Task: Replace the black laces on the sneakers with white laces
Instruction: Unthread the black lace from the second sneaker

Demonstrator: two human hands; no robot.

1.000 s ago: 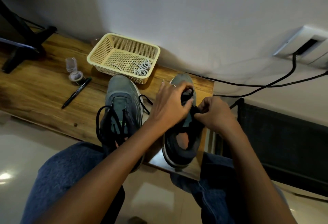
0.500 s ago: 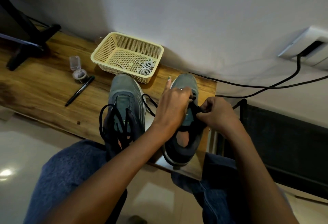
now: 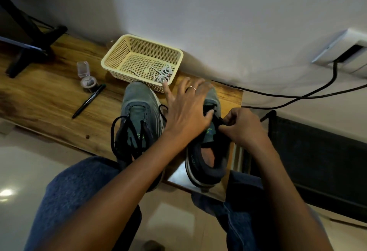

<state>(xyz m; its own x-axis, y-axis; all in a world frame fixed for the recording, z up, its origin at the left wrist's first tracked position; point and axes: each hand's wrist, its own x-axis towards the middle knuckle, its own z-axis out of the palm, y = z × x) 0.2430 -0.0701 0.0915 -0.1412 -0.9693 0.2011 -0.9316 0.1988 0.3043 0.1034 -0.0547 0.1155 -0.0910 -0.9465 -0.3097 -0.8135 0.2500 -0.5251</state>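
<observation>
Fingers of our left hand (image 3: pixel 188 109) lie spread over the right sneaker (image 3: pixel 206 147); our right hand (image 3: pixel 241 125) pinches its black lace (image 3: pixel 217 118) at the eyelets.

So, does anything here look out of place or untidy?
Mostly no. The right sneaker overhangs the near edge of the wooden table, heel past it. The left sneaker has its black laces hanging loose. A small clear container stands open, beside a pen.
</observation>
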